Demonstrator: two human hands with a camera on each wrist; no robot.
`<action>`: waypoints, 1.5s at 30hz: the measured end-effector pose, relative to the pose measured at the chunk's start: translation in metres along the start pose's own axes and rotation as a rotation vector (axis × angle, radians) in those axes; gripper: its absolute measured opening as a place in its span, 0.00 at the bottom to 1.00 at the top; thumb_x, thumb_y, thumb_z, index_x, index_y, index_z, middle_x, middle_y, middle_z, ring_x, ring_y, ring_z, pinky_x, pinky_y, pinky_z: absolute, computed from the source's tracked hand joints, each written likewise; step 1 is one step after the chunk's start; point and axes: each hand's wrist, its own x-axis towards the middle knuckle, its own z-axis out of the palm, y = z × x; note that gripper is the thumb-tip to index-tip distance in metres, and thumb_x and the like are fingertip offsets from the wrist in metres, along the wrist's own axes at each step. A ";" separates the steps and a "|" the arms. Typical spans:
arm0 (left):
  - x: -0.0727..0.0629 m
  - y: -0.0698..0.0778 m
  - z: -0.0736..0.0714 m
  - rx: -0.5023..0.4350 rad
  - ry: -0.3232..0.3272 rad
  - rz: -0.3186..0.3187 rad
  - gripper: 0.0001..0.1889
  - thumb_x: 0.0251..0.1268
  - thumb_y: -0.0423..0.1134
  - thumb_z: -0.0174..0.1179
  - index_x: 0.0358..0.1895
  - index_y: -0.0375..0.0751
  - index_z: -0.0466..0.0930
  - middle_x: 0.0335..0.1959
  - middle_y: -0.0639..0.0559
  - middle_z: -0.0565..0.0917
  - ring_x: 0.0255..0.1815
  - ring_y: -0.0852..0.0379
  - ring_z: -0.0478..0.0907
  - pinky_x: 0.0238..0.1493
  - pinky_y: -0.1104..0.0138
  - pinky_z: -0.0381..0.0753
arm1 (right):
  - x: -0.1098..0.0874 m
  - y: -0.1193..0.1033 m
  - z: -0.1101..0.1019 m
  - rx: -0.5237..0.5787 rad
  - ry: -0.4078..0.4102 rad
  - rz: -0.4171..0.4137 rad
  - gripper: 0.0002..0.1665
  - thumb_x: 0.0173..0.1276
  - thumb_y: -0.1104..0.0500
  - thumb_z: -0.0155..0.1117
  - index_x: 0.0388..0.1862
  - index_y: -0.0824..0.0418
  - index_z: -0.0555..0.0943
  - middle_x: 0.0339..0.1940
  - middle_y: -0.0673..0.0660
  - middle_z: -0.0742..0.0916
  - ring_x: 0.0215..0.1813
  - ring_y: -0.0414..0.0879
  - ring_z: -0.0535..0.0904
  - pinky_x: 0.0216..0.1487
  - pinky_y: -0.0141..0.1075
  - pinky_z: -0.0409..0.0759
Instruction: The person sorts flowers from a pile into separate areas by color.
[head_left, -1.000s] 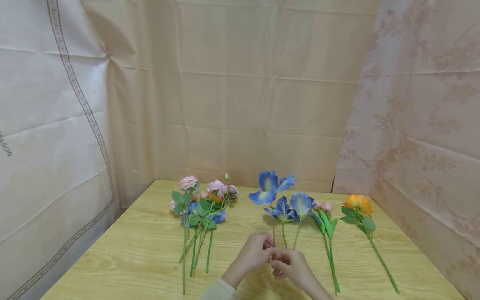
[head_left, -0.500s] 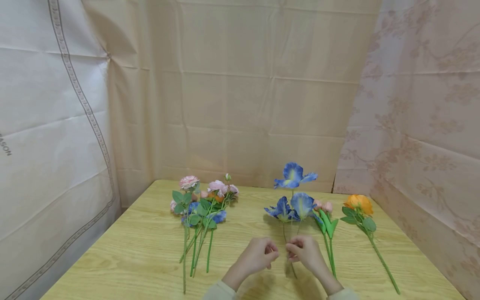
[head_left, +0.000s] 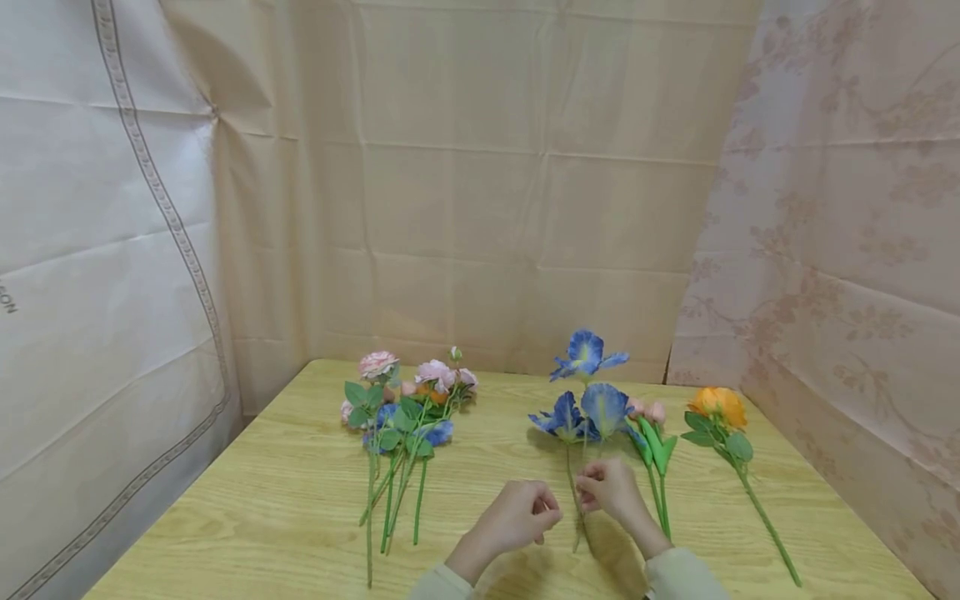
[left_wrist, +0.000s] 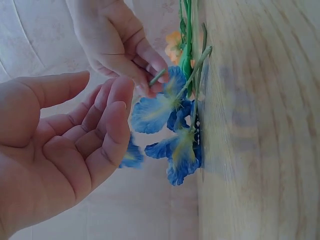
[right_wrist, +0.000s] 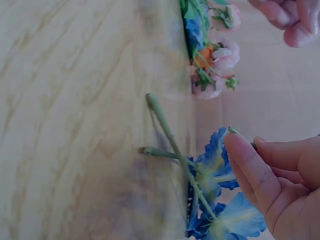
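Observation:
My right hand (head_left: 611, 493) pinches the stem of a blue iris (head_left: 587, 354) between thumb and fingers. That bloom stands above and behind two more blue irises lying on the table, a darker one (head_left: 562, 417) and a wider-petalled one (head_left: 606, 408). The held stem's cut end (left_wrist: 157, 76) pokes out of the right fingers in the left wrist view. Both lying stems (right_wrist: 167, 132) cross in the right wrist view, below the right hand (right_wrist: 280, 185). To the left, my left hand (head_left: 517, 517) hovers over the table, fingers loosely curled around nothing.
A pile of mixed flowers (head_left: 408, 417), pink, orange and blue, lies at left on the wooden table (head_left: 262, 500). Right of the irises lie pink tulips (head_left: 660, 454) and an orange flower (head_left: 718, 408). Hanging cloth (head_left: 487, 192) closes off the back and sides.
Both hands were together at the iris stem. The left hand has let go, and the right hand has carried the iris to the right, then slightly forward, over the two lying irises.

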 end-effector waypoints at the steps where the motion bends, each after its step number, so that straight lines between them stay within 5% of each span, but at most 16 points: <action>1: 0.000 0.000 0.000 0.006 0.000 0.003 0.04 0.59 0.35 0.57 0.28 0.40 0.76 0.15 0.51 0.77 0.12 0.60 0.72 0.14 0.73 0.67 | 0.001 0.001 0.001 -0.005 -0.004 0.009 0.02 0.54 0.77 0.57 0.24 0.79 0.75 0.15 0.62 0.79 0.16 0.47 0.76 0.19 0.37 0.78; 16: -0.003 -0.002 0.001 0.017 -0.055 0.016 0.04 0.59 0.34 0.57 0.28 0.39 0.76 0.15 0.50 0.77 0.12 0.58 0.73 0.15 0.74 0.68 | 0.004 0.011 0.001 -0.108 -0.067 0.079 0.02 0.51 0.78 0.57 0.24 0.80 0.74 0.13 0.59 0.79 0.15 0.47 0.77 0.19 0.37 0.78; 35: -0.002 -0.008 0.004 0.029 -0.078 -0.009 0.05 0.58 0.34 0.58 0.27 0.39 0.76 0.15 0.51 0.77 0.10 0.60 0.71 0.15 0.74 0.67 | 0.001 0.010 -0.002 -0.164 -0.041 0.042 0.06 0.50 0.75 0.60 0.17 0.72 0.75 0.10 0.57 0.76 0.11 0.48 0.75 0.15 0.38 0.76; 45: -0.002 -0.015 -0.011 0.098 -0.004 -0.007 0.05 0.59 0.35 0.57 0.28 0.38 0.78 0.16 0.52 0.76 0.12 0.63 0.70 0.17 0.72 0.69 | -0.005 0.007 -0.003 -0.117 -0.030 0.042 0.03 0.53 0.73 0.59 0.22 0.74 0.76 0.13 0.56 0.76 0.12 0.47 0.75 0.15 0.38 0.76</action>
